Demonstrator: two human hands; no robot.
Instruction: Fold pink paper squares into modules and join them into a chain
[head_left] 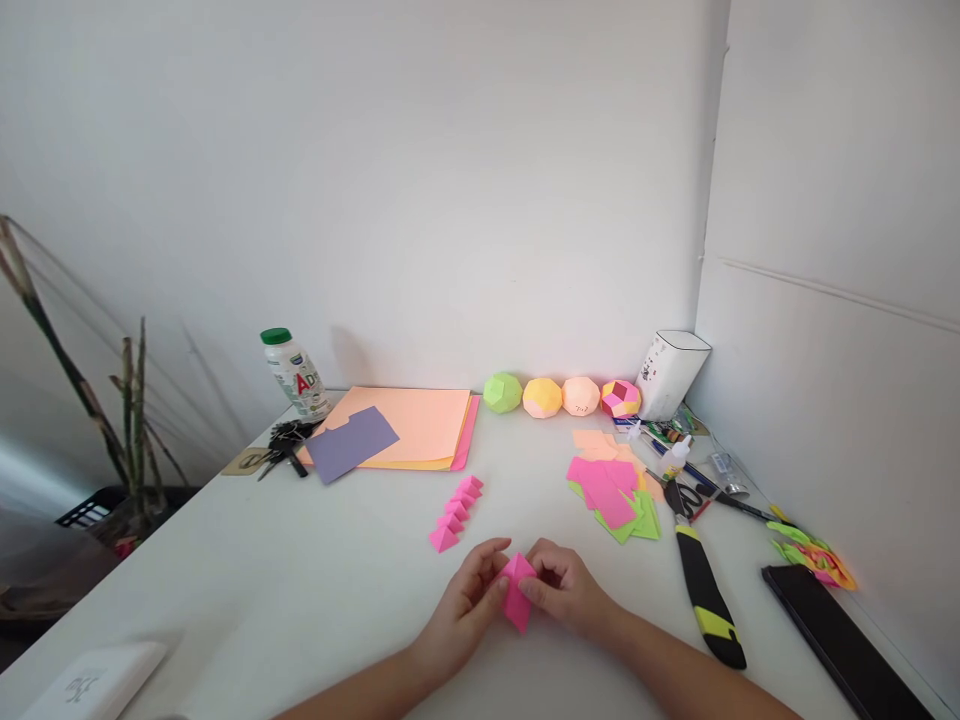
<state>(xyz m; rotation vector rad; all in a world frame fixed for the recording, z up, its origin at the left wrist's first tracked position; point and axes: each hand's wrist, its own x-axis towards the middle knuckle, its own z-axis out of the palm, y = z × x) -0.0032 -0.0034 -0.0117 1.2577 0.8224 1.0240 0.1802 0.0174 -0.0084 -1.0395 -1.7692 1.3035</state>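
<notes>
Between my hands, low in the middle of the view, is a pink folded paper piece (518, 598) with a pointed top and bottom. My left hand (469, 603) pinches its left edge between thumb and fingers. On the other side my right hand (564, 588) grips the right edge, its thumb lying on the paper's front. Just beyond my left hand stands a slanting row of pink folded paper units (457, 513) on the white table (330, 575). Farther off to the right lies a loose pile of pink, green and peach paper pieces (609, 492).
Paper balls (543, 397) line the wall. Left of them lie peach sheets (420, 425), a purple card (352, 443), keys (289, 440) and a white bottle (296, 378). A black-and-yellow cutter (709, 595), glue bottle (674, 457) and black phone (844, 640) are at right.
</notes>
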